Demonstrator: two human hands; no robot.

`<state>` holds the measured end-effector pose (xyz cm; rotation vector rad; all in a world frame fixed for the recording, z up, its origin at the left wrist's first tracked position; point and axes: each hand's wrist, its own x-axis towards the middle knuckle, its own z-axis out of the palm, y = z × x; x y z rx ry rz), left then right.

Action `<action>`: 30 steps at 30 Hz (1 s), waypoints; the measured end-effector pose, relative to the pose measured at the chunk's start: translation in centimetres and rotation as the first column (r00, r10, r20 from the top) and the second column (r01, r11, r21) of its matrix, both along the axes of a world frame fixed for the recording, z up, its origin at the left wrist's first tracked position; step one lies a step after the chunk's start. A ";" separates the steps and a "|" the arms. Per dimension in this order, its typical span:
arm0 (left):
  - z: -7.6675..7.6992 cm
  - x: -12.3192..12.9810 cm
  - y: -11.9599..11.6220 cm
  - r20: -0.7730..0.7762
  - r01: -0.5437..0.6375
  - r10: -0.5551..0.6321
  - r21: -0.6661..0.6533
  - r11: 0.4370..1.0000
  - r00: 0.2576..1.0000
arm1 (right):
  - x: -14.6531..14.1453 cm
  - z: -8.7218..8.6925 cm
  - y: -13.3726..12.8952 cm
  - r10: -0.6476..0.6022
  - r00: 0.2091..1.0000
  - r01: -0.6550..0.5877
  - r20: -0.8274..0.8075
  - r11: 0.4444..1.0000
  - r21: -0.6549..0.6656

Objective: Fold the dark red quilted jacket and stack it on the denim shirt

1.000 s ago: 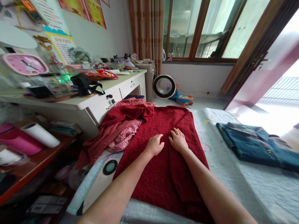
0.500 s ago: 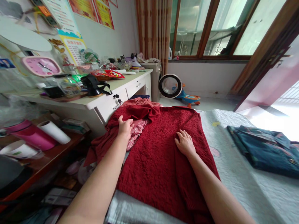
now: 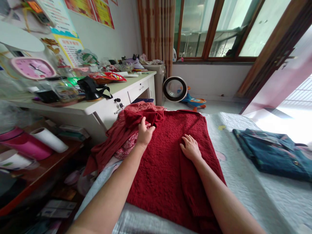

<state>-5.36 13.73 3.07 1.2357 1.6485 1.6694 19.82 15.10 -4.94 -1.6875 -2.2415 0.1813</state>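
Note:
A dark red textured garment (image 3: 163,162) lies spread on the bed, with its right sleeve folded inward down the front. My right hand (image 3: 191,148) rests flat on that sleeve near its upper part, fingers spread. Over the garment's left edge is my left hand (image 3: 145,132), its fingers apart, beside the bunched red cloth at the upper left. Whether it touches the cloth I cannot tell. Left of it lie a patterned pink-red cloth (image 3: 126,148) and a heap of faded red clothing (image 3: 104,148).
Folded blue jeans (image 3: 275,152) lie on the pale bed cover (image 3: 243,198) at the right. A cluttered desk (image 3: 97,107) stands at the left, above a low shelf with a pink bottle (image 3: 29,143). Beyond the bed are an open washer door (image 3: 175,89) and a blue toy (image 3: 193,100).
My left hand has moved right, from above the patterned cloth to the red garment's left edge. That edge now lies differently, and more bed cover shows at the left. My right hand stays on the sleeve.

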 end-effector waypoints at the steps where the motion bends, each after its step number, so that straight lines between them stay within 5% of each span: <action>1: -0.4 1.1 -0.4 -0.140 0.046 -0.048 -0.020 0.999 0.989 | 0.1 -0.1 0.1 0.000 1.000 0.000 -0.004 1.000 -0.001; 3: -1.3 3.1 -1.3 -0.409 0.151 -0.172 -0.085 0.985 0.896 | 0.3 -0.4 0.3 0.002 1.000 -0.002 -0.023 1.000 -0.001; 6: -2.5 5.6 -2.8 -0.706 0.267 -0.375 -0.266 0.926 0.600 | 0.6 -0.7 0.6 0.025 0.994 -0.024 -0.102 1.000 0.013; 9: -3.7 7.0 -4.1 -0.805 0.346 -0.519 -0.418 0.840 0.289 | 0.9 -0.8 0.9 0.030 0.961 -0.022 -0.276 0.999 0.033; 11: -4.2 7.4 -4.8 -0.812 0.390 -0.548 -0.447 0.805 0.201 | 1.0 -0.7 0.9 -0.004 0.908 0.016 -0.419 1.000 0.025; 15: -4.4 7.5 -5.8 -0.806 0.400 -0.554 -0.446 0.800 0.209 | 1.2 -0.2 0.6 -0.057 0.818 0.068 -0.572 0.998 -0.003; 22: -4.1 5.3 -7.6 -0.813 0.368 -0.539 -0.443 0.818 0.221 | 1.1 0.2 0.0 0.115 0.870 -0.064 -0.479 0.990 0.122; 30: -3.0 -0.5 -9.7 -0.858 -0.006 -0.391 -0.417 0.909 0.334 | 0.0 1.7 -1.3 0.246 0.952 -0.197 -0.183 0.948 0.251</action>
